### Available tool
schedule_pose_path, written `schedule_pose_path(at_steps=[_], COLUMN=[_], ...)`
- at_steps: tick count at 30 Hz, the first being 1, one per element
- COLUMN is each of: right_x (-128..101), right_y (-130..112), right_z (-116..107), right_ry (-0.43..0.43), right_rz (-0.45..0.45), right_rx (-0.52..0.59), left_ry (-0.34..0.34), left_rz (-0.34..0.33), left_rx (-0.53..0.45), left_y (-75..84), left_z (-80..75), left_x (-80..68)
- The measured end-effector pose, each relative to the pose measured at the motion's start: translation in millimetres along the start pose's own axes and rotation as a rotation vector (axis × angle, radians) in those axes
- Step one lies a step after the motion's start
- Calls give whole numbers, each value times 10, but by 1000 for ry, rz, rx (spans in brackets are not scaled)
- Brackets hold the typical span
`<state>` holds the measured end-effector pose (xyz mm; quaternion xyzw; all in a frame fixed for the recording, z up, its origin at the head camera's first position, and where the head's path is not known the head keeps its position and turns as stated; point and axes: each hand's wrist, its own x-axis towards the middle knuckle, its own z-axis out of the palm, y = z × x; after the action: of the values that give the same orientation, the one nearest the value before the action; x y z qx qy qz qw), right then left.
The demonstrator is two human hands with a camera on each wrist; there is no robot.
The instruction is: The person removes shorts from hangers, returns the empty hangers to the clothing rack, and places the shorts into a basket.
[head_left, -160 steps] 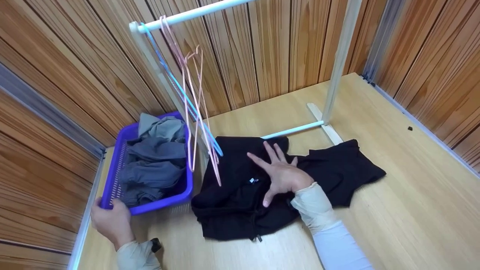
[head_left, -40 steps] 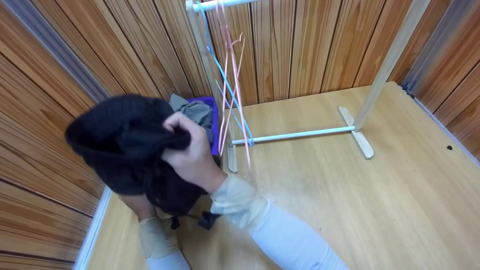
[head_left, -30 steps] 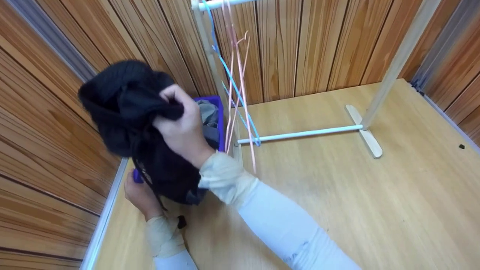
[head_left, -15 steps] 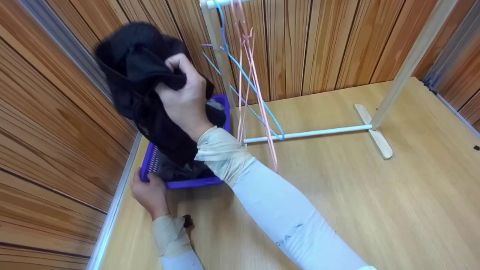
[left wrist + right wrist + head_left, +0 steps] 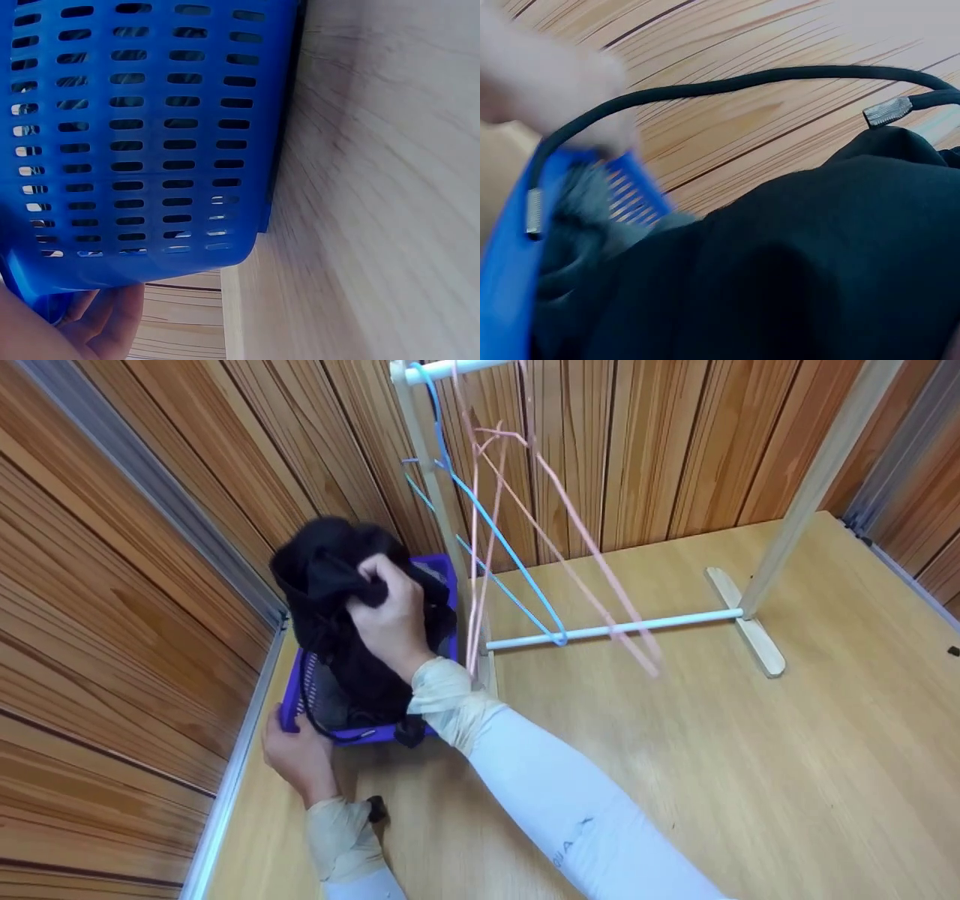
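Observation:
My right hand [image 5: 390, 619] grips a bunched black garment [image 5: 337, 585] and holds it down in the purple slotted basket [image 5: 296, 709] at the left wall. The black cloth [image 5: 817, 270] fills the right wrist view, with a drawstring cord [image 5: 742, 79] looping over the basket's rim. My left hand [image 5: 296, 750] holds the basket's near left corner, fingers curled on its rim. In the left wrist view the basket wall [image 5: 150, 127] fills the frame, with my fingers [image 5: 105, 322] at its lower edge.
A white clothes rack [image 5: 615, 626] stands on the wooden table [image 5: 712, 765] right of the basket. Pink hangers [image 5: 577, 532] and a blue hanger [image 5: 495, 555] hang from its top bar, swinging. Wooden slat walls close in on the left and back.
The black garment was lifted off the table, carried left and high, and has come down into the basket. A pink hanger has swung out to the right. My left hand stays on the basket.

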<state>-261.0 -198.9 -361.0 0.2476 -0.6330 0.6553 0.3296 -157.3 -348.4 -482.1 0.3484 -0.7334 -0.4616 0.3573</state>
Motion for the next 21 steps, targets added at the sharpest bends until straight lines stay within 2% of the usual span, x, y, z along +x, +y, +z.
schedule_pose_path(at_steps=[5,11,14,16,21], right_x=[-147,-234,-279,-323,-441], right_y=[224,463,551,588,598], right_z=[-48,-173,-245,-281,-308], right_ry=[-93,-248,-376,-480,-680], right_rz=[77,211,292,315,291], right_rx=[-76,-297,-433,-515,-650], left_ry=[-13,-18,1,13,-5], left_rz=[-18,-23,6,23,1], left_rx=[22,31,34,36,45], left_y=[41,82,84,73,44], left_z=[9,55,75,81,47], left_x=[-10,9,19,18,1])
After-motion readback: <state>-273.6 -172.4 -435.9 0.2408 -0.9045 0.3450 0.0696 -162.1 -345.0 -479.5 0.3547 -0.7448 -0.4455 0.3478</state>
